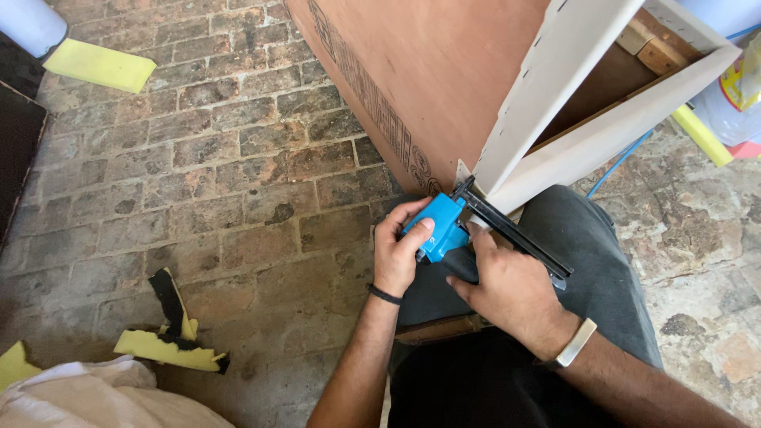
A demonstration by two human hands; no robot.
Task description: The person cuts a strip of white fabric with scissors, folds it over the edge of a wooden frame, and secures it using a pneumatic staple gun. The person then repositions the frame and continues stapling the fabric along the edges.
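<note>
The brick floor (198,158) fills the left half of the view, with a yellow foam slab (99,65) at about 10 o'clock and torn yellow and black scraps (166,337) at 8 o'clock.

From 12 o'clock a large plywood panel (428,71) slopes down toward the middle. Joined to it at 1 o'clock is a white-covered frame (555,103) — its lower corner comes to a point just above the hands, near the centre. A row of small dark marks, likely staples, runs along one white edge; too small to be sure.

The person's dark-clad lap (587,246) lies under that corner, from centre toward 5 o'clock.

The blue staple gun (440,226) sits at the centre of the view, its nose touching the frame corner. Its long axis is the black magazine rail (519,238), which runs from the nose at 11 o'clock down to 4 o'clock — so the tool points up and left into the corner, away from the person's body.

The left hand (400,254) comes in from 6 o'clock and is closed around the blue body, thumb laid over its top. The right hand (507,289) comes in from 4 o'clock and lies alongside the rail, forefinger stretched up against the gun's body; it seems to be steadying the gun, though whether the fingers are wrapped under it I cannot tell. The left hand is the nearer to the nose and the corner.
</note>
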